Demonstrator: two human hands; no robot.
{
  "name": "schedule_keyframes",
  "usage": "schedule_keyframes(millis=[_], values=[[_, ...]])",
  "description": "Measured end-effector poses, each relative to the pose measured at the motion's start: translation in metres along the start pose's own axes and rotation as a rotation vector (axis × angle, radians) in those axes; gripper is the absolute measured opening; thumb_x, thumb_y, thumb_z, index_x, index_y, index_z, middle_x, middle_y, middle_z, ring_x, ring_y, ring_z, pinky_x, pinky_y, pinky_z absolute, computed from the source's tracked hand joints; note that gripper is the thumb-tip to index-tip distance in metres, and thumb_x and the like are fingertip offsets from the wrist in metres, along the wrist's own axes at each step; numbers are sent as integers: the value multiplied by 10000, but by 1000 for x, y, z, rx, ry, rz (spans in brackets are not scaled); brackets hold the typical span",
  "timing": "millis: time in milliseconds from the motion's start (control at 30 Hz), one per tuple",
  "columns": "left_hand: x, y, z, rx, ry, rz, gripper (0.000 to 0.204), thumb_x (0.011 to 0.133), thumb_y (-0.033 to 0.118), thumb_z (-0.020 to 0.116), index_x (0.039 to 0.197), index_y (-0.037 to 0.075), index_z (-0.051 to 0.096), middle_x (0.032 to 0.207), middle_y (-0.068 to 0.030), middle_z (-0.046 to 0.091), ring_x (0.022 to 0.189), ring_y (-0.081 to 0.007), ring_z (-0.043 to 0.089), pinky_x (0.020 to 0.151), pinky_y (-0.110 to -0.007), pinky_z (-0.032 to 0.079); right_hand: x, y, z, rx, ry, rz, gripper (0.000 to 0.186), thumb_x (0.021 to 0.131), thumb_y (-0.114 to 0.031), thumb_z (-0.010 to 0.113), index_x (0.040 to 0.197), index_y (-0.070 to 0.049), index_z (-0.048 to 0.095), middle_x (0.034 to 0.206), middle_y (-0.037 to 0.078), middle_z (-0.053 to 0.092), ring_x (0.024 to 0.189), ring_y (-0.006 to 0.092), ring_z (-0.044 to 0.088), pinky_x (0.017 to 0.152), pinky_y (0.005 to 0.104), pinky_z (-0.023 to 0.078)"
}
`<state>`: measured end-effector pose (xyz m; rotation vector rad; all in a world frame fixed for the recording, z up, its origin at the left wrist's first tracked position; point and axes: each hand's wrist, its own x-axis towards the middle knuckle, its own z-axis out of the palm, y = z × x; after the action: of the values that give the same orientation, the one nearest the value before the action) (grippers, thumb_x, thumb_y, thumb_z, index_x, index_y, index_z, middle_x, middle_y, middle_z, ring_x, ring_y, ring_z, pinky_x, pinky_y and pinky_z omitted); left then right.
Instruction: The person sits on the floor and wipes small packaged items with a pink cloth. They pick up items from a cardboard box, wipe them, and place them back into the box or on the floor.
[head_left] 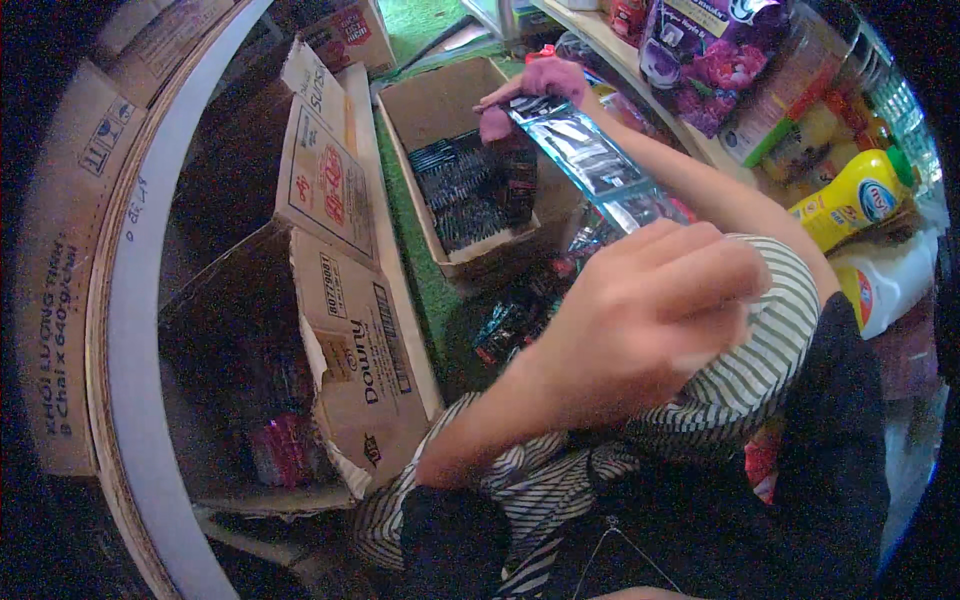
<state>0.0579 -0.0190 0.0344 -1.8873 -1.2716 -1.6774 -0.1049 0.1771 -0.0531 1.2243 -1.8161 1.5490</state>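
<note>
A shiny strip of dark sachets with blue-green edges (585,155) stretches diagonally between my two hands. My right hand (545,95) is closed on its far end, above the open carton. Nearer to me, my left hand (645,310) is curled tight where the strip's near end runs behind it; the fingers are slightly blurred and hide that end. Below my right hand, the open cardboard carton (490,255) holds rows of dark sachets (465,195). More loose dark sachets (505,325) lie beside it, partly hidden by my left arm.
A larger open cardboard box (345,320) stands at left, with a pink packet (280,450) inside. Green matting (400,190) shows between the boxes. At right are a shelf edge (640,75), a purple pouch (715,60), a yellow bottle (850,195) and a white bottle (900,285).
</note>
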Motion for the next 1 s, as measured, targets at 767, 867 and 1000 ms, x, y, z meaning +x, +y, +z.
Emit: schedule_keyframes(millis=[767,867,1000], values=[[-4,-11,-29,-441,118,-835,231,764,190,686,634,9,627,544,1,575,485,-39,475,444,-237,349,-2,15,-16,-114,356,106,181,725,-165,647,742,-28,530,792,112,593,762,224,585,709,331,467],[1,0,-17,-438,-309,-332,416,746,240,681,485,14,450,471,-141,427,436,-292,435,449,-348,345,-28,28,-66,71,381,298,211,681,-126,677,824,-32,554,873,117,597,810,224,583,746,327,460],[-13,-25,-62,-252,-785,-647,422,735,365,670,574,-6,552,539,-173,503,501,-309,506,504,-375,388,-2,-38,-1,195,372,124,157,799,5,517,947,-27,474,826,147,576,700,225,553,700,336,479]])
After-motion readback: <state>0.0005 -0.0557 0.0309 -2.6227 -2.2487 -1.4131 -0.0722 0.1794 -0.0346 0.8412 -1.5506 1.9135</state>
